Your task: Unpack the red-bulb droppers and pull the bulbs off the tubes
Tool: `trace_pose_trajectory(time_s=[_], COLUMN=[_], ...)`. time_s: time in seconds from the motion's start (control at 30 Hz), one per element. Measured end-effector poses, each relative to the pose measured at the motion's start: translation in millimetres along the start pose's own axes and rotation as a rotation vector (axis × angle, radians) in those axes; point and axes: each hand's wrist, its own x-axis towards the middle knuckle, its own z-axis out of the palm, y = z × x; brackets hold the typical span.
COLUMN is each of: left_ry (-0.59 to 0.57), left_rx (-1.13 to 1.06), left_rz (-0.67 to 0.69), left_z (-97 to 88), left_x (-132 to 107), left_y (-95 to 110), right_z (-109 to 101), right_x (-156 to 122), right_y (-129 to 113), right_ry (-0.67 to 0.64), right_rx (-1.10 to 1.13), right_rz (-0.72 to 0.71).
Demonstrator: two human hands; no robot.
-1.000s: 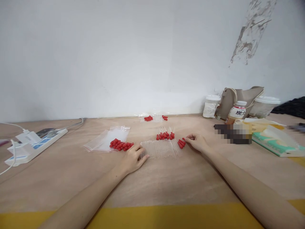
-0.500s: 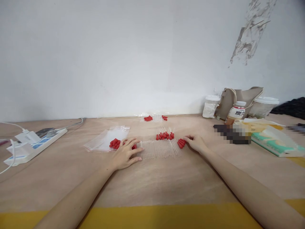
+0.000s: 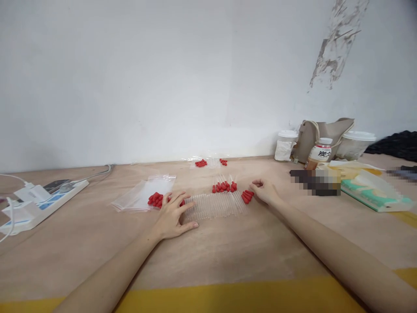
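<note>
A row of thin clear dropper tubes [image 3: 211,205] lies side by side on the table. My left hand [image 3: 174,213] rests at the row's left end with its fingers spread, partly covering red rubber bulbs [image 3: 155,200]. Beyond the row lie several tubes with red bulbs [image 3: 224,187] on their ends. To the right of the row is a small group of red bulbs [image 3: 246,196]. Right beside that group, my right hand [image 3: 265,191] has its fingers curled together; what is between its fingertips, if anything, cannot be made out.
Clear plastic bags [image 3: 143,195] lie at left, near a white power strip [image 3: 58,202] with chargers. By the wall is a clear bag of red-bulbed pieces [image 3: 213,163]. On the right stand a lidded cup [image 3: 286,145], a bottle [image 3: 321,153], a grey bag [image 3: 308,139] and a tissue pack [image 3: 374,195].
My left thumb has moved slightly away from the tubes, toward the near side. My right fingers look more curled beside the red bulbs. The whole view has shifted a little.
</note>
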Motion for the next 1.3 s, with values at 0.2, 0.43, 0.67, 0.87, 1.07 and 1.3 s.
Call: trace_pose_trajectory(time_s=[0.2, 0.43, 0.67, 0.87, 1.07, 1.3], left_ry=[0.016, 0.005, 0.055, 0.206, 0.304, 0.268], left_rx=[0.006, 0.007, -0.021, -0.055, -0.023, 0.015], left_rz=[0.024, 0.066, 0.101, 0.01, 0.07, 0.181], left_z=[1.7, -3.2, -0.5, 0.3, 1.2, 5.9], left_x=[3.5, -2.7, -1.7, 2.4, 8.9, 12.2], left_y=[-2.4, -9.5, -4.9, 12.6, 47.8, 63.0], right_z=[3.4, 19.1, 9.9, -11.0, 0.6, 6.7], right_x=[2.4, 10.8, 12.6, -37.4, -107.2, -119.4], right_y=[-43.2, -74.1, -79.3, -80.2, -60.9, -62.7], right_ry=[-0.118, -0.236, -0.247, -0.154, 0.087, 0.086], right_rx=[-0.12, -0.263, -0.253, -0.129, -0.157, -0.128], right_rz=[-0.019, 0.079, 0.037, -0.297, -0.928, -1.091])
